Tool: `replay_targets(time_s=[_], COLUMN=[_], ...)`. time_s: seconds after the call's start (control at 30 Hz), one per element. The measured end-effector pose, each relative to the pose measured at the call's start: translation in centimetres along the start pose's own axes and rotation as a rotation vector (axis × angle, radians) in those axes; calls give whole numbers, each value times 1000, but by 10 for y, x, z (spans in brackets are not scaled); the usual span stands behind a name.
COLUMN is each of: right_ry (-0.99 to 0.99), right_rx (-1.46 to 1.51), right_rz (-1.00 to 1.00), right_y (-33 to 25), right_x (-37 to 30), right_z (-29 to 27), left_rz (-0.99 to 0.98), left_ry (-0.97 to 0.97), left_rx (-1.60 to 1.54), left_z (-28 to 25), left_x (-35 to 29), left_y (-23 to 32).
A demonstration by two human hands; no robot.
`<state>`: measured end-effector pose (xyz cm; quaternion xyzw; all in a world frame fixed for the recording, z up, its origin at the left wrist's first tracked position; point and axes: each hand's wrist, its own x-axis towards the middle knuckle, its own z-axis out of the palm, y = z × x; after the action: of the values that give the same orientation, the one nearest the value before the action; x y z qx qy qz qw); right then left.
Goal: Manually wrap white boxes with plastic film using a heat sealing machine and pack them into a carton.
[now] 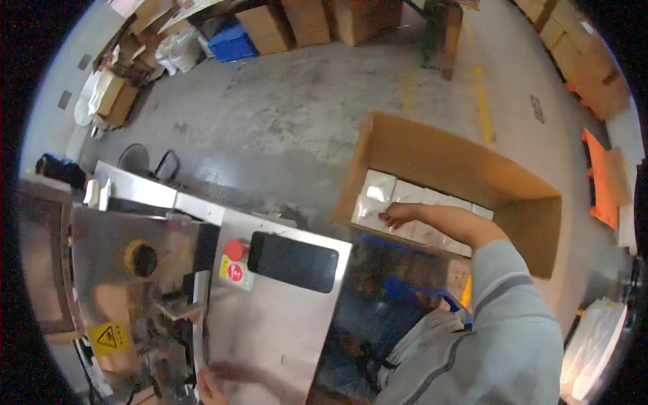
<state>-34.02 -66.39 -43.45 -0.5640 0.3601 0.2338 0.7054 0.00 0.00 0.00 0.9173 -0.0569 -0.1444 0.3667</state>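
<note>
My right hand (399, 214) reaches over the near wall of an open cardboard carton (439, 148). Its bent fingertips touch or hover just over white wrapped packs (370, 210), with the thumb a little apart and nothing seen lifted in them. The packs lie side by side in rows inside the carton. At the lower edge my left hand (212, 387) shows only in part, blurred, beside the steel top (270, 337) of a machine; its fingers are mostly cut off. On that top lie a black phone (293, 262) and a red push button (234, 250).
Left of the steel top stands a machine part (111, 236) with a black round knob (142, 260) and a yellow warning label (108, 337). A blue bin (231, 44) and cardboard boxes (304, 23) line the far side. Orange panels (599, 177) stand at the right.
</note>
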Motion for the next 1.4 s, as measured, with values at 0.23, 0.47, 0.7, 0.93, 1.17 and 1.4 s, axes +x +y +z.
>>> replay_targets(time_s=[0.23, 0.47, 0.7, 0.93, 1.17, 1.4], right_ry=[217, 114, 394, 457, 367, 332], right_rx=[-1061, -1034, -938, -800, -669, -577], right_rz=[-574, -730, -308, -610, -735, -741], right_y=[22, -22, -104, -166, -223, -246], right_x=[-55, -93, -166, -256, -288, -370], right_z=[-44, -63, -43, -31, 20, 100], left_rz=[40, 206, 14, -235, -9, -232], left_ry=[101, 256, 688, 676, 785, 880], left_rx=[-149, -1095, 207, -63, 140, -5], left_z=[14, -140, -160, -123, -133, -143], left_x=[-144, -294, -372, -276, -176, -159], left_y=[127, -92, -266, -174, -170, -215])
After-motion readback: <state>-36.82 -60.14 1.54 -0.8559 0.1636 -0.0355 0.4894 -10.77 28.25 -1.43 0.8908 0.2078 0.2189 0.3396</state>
